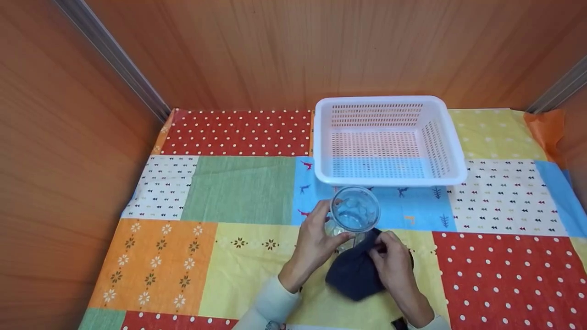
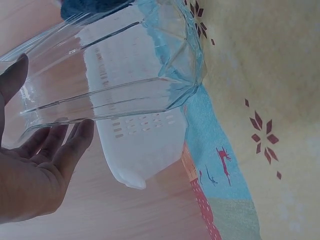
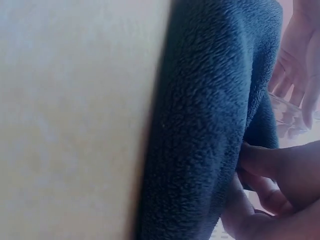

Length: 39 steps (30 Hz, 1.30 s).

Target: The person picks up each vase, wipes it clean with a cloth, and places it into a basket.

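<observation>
A clear glass jar (image 1: pixel 356 209) with a wide round mouth is gripped near its rim by my left hand (image 1: pixel 312 243). In the left wrist view the glass (image 2: pixel 115 95) shows flat facets, with the thumb on one side and the fingers on the other. My right hand (image 1: pixel 395 265) pinches a dark blue-grey fuzzy cloth (image 1: pixel 352 274) against the jar's side. The cloth (image 3: pixel 205 120) hangs down in folds and fills much of the right wrist view. It hides part of the jar's lower side.
A white perforated plastic basket (image 1: pixel 390 179) stands behind the hands, against the wooden back wall (image 1: pixel 275 50). A patchwork-patterned tablecloth (image 1: pixel 247 188) covers the table. Wooden panels (image 1: pixel 59 151) enclose the left and right sides.
</observation>
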### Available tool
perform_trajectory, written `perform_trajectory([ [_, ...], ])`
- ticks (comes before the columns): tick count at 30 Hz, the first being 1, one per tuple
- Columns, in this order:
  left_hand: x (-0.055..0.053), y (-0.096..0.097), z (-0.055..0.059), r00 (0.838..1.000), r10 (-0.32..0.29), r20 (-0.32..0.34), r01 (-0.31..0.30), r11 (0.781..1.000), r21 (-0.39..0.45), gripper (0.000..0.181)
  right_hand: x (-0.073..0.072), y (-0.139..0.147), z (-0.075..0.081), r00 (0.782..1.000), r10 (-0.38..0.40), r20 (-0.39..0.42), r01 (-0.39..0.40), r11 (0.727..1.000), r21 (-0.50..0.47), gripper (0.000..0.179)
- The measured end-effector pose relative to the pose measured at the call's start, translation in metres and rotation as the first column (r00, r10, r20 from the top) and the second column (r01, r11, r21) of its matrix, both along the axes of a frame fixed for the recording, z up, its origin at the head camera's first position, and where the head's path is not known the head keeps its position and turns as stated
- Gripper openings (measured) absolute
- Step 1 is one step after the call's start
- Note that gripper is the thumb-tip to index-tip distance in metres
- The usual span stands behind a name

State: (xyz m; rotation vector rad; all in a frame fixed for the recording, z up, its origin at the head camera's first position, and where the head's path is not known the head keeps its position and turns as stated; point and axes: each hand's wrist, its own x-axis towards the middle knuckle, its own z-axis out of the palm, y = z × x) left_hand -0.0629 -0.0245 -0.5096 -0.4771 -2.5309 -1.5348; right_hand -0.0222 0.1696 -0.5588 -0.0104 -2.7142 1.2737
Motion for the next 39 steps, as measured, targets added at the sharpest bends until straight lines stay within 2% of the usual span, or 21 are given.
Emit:
perform_trajectory([
  [5, 0.0, 0.0, 0.001, 1.0, 0.0, 0.024, 0.0, 1.0, 0.002, 0.068, -0.001, 0.002, -0.002, 1.0, 0.008, 0.03, -0.009, 1.0, 0.012, 0.028],
  [11, 0.0, -0.001, 0.0, 1.0, 0.004, 0.024, -0.004, 1.0, -0.011, 0.069, 0.0, 0.0, 0.005, 1.0, -0.004, 0.006, 0.004, 0.999, -0.039, 0.028],
  [15, 0.0, -0.001, 0.0, 1.0, 0.01, 0.011, -0.01, 1.0, -0.016, 0.069, 0.0, -0.005, 0.017, 0.997, -0.025, -0.076, 0.016, 0.992, -0.124, 0.027],
  [20, -0.001, -0.001, -0.001, 1.0, 0.018, 0.007, -0.018, 1.0, -0.007, 0.066, -0.003, -0.011, 0.034, 0.977, -0.056, -0.205, 0.011, 0.976, -0.216, 0.027],
  [24, -0.001, 0.0, -0.001, 1.0, 0.015, 0.005, -0.015, 1.0, 0.0, 0.064, -0.004, -0.014, 0.043, 0.965, -0.075, -0.25, 0.007, 0.965, -0.263, 0.026],
  [32, 0.0, -0.001, 0.0, 1.0, 0.024, 0.013, -0.024, 1.0, -0.013, 0.066, -0.005, -0.012, 0.043, 0.968, -0.067, -0.24, 0.005, 0.968, -0.249, 0.028],
  [39, 0.001, 0.0, -0.002, 1.0, 0.017, 0.012, -0.017, 1.0, -0.007, 0.069, -0.003, -0.006, 0.028, 0.989, -0.046, -0.14, 0.018, 0.981, -0.192, 0.025],
])
